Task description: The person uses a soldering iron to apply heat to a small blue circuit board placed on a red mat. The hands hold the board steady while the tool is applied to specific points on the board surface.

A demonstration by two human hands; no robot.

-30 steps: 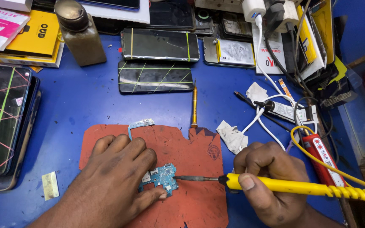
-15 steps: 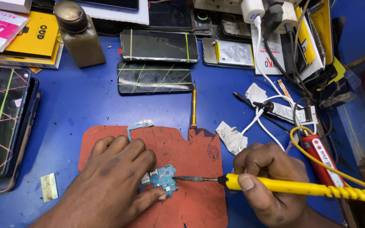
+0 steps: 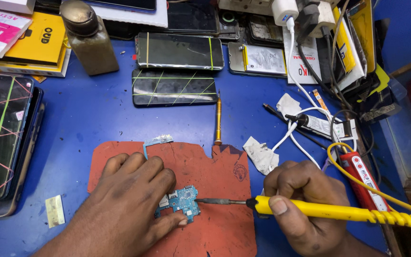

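Left part of blue circuit board (image 3: 182, 202) hidden beneath left hand (image 3: 124, 204) fingers (image 3: 170, 223). Yellow soldering iron (image 3: 338, 212) handle cut off at right edge, past right hand (image 3: 305, 209) fingers. Solder joint at tip too small to tell.

Across the back of our blue desk (image 3: 96, 114) we see two dark phones (image 3: 179, 50) bound with yellow-green rubber bands, one lying just behind the other. Left of them stands a brownish bottle (image 3: 87, 37) with a round cap, and beside it a stack of yellow and pink boxes (image 3: 29, 40). At the far left edge we have a larger phone (image 3: 3, 138) criss-crossed with pink and green bands. An orange-handled screwdriver (image 3: 218, 116) lies upright in the picture. To the right we find crumpled white tissue (image 3: 260, 154), a white cable (image 3: 305, 138), a small tube (image 3: 317, 124) and a red tool (image 3: 363, 180).
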